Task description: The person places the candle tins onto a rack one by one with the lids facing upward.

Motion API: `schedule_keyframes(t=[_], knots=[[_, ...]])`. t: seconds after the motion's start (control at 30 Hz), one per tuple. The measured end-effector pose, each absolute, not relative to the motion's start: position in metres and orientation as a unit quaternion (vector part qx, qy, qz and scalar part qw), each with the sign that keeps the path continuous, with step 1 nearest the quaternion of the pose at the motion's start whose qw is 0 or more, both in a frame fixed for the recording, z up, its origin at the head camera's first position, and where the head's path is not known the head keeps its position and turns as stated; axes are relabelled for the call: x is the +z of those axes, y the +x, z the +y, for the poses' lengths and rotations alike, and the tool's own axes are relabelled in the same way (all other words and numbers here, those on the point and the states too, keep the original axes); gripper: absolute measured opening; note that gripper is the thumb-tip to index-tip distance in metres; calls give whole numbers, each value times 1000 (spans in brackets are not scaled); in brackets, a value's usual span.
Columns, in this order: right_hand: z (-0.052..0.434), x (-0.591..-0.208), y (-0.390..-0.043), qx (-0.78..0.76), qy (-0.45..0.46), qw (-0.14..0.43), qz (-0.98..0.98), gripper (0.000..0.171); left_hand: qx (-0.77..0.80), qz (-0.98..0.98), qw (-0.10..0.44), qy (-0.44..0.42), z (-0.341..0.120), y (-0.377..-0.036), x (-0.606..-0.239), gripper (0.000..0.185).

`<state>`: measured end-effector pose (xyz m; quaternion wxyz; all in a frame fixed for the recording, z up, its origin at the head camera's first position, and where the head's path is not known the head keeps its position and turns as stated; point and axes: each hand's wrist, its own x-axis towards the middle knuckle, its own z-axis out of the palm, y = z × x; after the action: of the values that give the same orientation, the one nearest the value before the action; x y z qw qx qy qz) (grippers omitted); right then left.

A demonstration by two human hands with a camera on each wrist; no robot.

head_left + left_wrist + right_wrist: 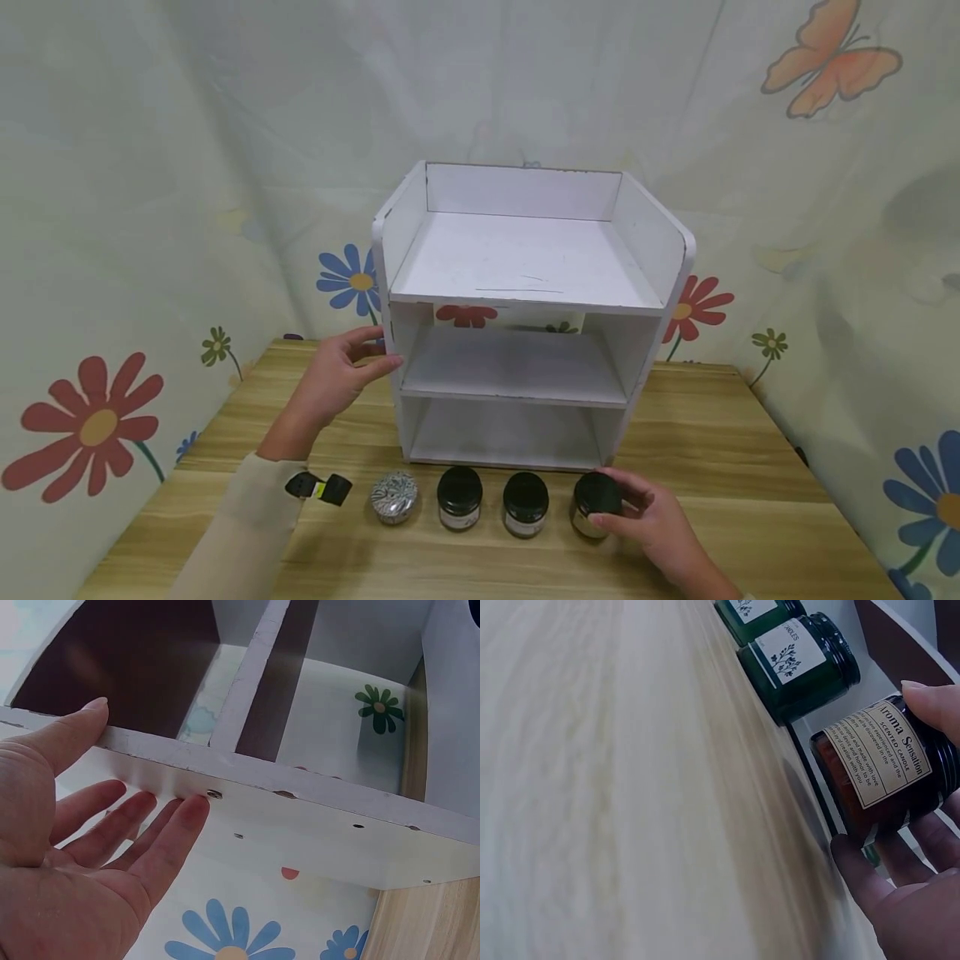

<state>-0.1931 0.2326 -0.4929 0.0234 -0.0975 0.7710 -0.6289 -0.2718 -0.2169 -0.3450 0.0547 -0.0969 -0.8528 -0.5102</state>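
Observation:
My left hand [341,375] is at the left side panel of a white three-level shelf [525,258]. In the left wrist view, its thumb [79,731] lies at the panel's front edge, and the nearly straight fingers [169,847] touch the outer face. My right hand [652,521] holds a dark amber scented candle jar [877,765] with a black lid, thumb and fingers on opposite sides. Left of that jar stand two green candle jars [460,500] [526,506] with dark lids and a round patterned tin [393,498], lined up before the shelf.
The shelf stands on a wood-grain table [720,433], its lower compartments facing front. Behind it and at both sides hangs a pale curtain [262,125] printed with flowers and a butterfly [832,62].

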Motion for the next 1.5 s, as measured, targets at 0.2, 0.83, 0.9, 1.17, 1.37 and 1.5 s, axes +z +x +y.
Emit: schedule_keyframes(t=[0.2, 0.83, 0.9, 1.17, 1.37, 1.5], knots=[[233, -491, -194, -633, -104, 27, 766, 64, -511, -852, 57, -99, -217, -273, -346, 70], [230, -481, -191, -648, -118, 5, 753, 62, -511, -853, 55, -91, -217, -273, -347, 70], [230, -481, -191, -652, -121, 7, 749, 62, -511, -853, 55, -90, -217, -274, -346, 70], [230, -480, -191, -654, -130, 8, 746, 62, -511, -853, 54, -89, -216, -273, -346, 69], [230, -476, -191, -656, -126, 5, 744, 62, -512, -853, 53, -88, -216, -273, -346, 69], [230, -475, -192, -663, -134, 1, 736, 62, -512, -853, 53, -89, -216, -273, -345, 69]])
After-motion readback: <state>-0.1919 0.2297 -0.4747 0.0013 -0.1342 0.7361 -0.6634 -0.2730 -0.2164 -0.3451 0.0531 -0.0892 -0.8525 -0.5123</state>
